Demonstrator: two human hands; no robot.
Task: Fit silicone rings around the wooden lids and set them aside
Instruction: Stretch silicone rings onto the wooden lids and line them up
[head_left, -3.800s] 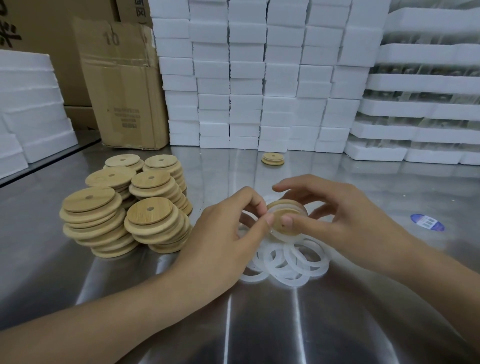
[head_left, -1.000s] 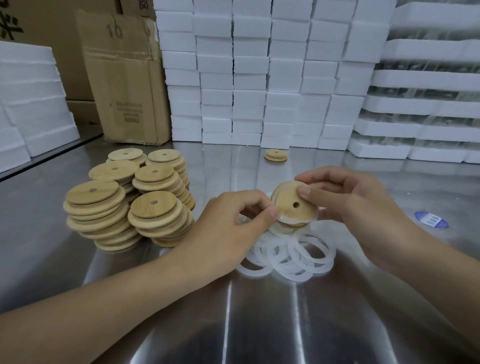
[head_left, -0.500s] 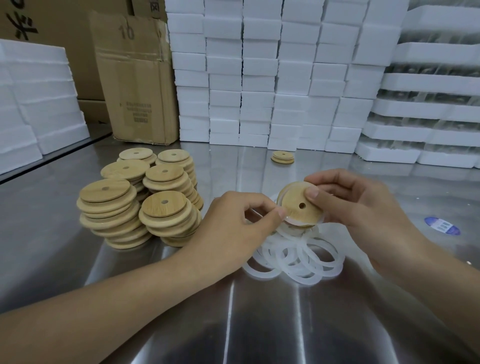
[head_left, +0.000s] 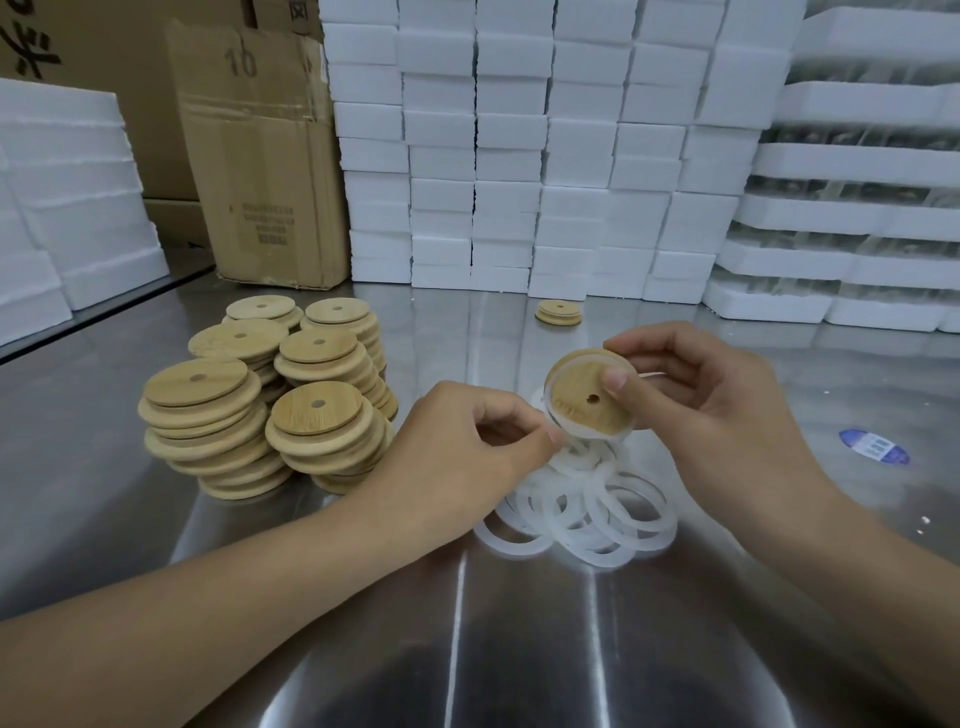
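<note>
Stainless steel tabletop (head_left: 467, 649) is stretching away to a wall of white foam blocks (head_left: 519, 156), with a cardboard box (head_left: 260, 156) leaning at the back left. The right hand (head_left: 727, 415) is gripping a wooden lid (head_left: 582, 400) above the table, thumb pressing on its face beside the small hole and the other fingers curling behind its rim. The left hand (head_left: 452, 457) is pinching a silicone ring (head_left: 563, 432) between thumb and forefinger at the lid's lower left edge, where the ring is lying against the wood. Just below both sets of fingertips, a pile of loose rings (head_left: 597, 509) is lying on the steel. Stacks of bare lids (head_left: 270, 400) are sitting just beyond the left knuckles. One more lid (head_left: 558, 313) is resting well beyond the right fingers, near the foam. A blue sticker (head_left: 874, 447) is lying outside the right wrist.
</note>
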